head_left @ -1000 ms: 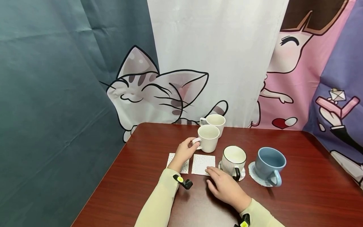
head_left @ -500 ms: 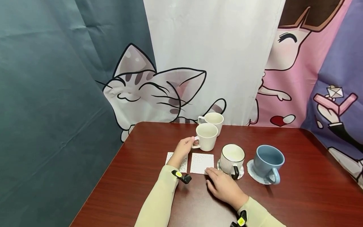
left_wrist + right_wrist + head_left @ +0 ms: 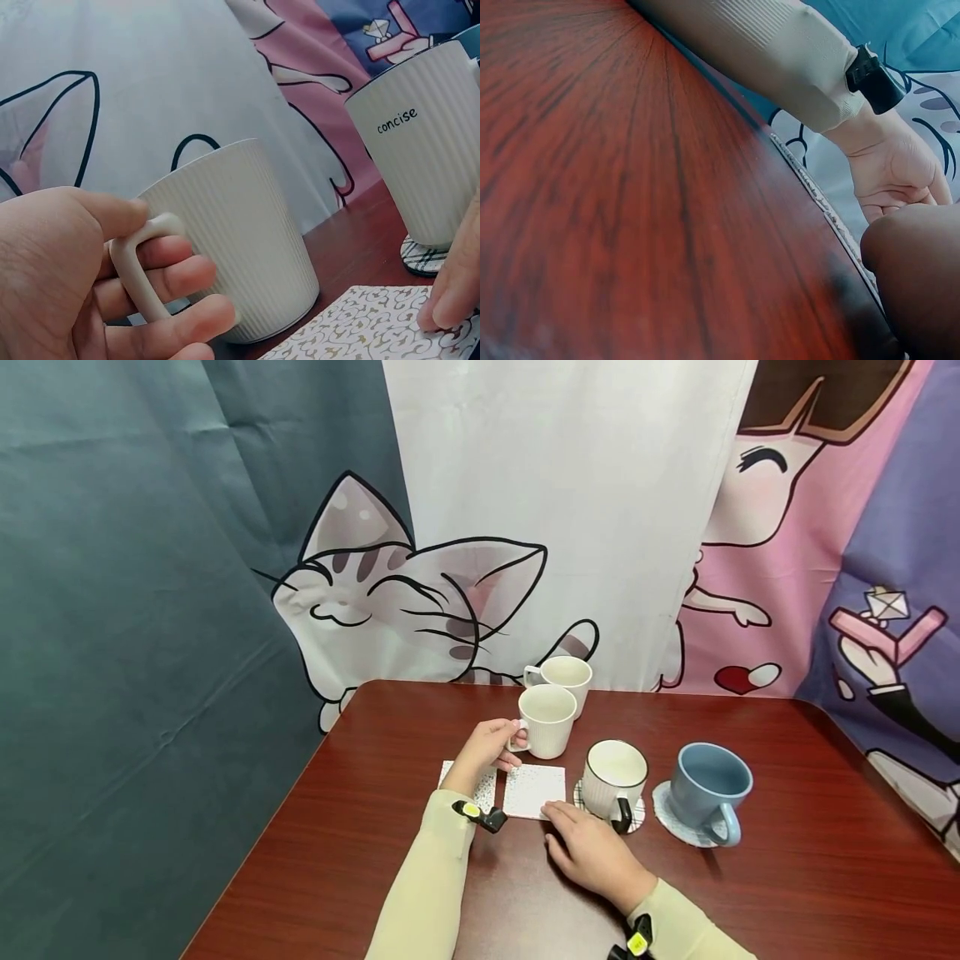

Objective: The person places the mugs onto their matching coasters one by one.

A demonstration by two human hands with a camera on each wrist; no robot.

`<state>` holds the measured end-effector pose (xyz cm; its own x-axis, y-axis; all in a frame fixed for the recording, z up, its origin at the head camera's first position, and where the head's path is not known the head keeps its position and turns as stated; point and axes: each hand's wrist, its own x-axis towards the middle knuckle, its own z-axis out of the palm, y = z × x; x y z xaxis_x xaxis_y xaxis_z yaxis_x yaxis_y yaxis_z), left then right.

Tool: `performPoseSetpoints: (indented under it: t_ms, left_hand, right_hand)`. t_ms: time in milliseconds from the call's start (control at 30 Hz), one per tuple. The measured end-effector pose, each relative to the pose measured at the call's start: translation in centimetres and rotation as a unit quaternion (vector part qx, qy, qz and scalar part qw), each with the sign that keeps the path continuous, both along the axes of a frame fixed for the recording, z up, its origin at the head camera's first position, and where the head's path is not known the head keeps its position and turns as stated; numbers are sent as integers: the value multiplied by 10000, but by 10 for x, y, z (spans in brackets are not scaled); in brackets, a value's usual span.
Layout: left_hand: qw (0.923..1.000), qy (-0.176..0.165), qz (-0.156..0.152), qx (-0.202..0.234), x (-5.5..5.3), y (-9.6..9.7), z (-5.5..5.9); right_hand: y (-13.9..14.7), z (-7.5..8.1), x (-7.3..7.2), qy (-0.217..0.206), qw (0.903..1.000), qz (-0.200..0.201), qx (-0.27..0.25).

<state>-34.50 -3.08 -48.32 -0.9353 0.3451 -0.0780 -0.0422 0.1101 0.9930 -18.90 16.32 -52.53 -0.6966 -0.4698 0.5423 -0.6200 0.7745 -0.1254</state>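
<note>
My left hand holds the handle of a ribbed white mug. In the left wrist view the thumb lies over the handle top and fingers pass through and around the handle; the mug appears to stand on the table. Fingertips of my right hand rest at the near right corner of a white patterned square coaster. A second square coaster lies partly hidden under the left wrist. Close to the right hand, a white mug with a dark rim and black handle stands on a round checked coaster.
Another white mug stands just behind the held one, near the back edge of the red-brown table. At the right, a blue mug sits on a round pale coaster. Printed curtains hang behind the table.
My left fingers have shifted on the mug's handle, with the lower fingers now spread out beneath it. The mugs and my right hand stay in place. The head view has tilted slightly.
</note>
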Motion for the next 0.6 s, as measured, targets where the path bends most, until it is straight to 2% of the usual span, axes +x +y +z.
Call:
performPoseSetpoints:
  t_ms: [233, 400, 600]
  left_hand:
    - [9987, -356, -325, 182, -4, 5, 0]
    - [9967, -528, -606, 144, -9, 6, 0]
    - [9919, -820, -917, 318, -14, 5, -2]
  right_hand:
    - [1, 0, 0, -10, 9999, -96, 116]
    - [1, 0, 0, 20, 9999, -101, 137]
    - [-1, 0, 0, -57, 9997, -118, 201]
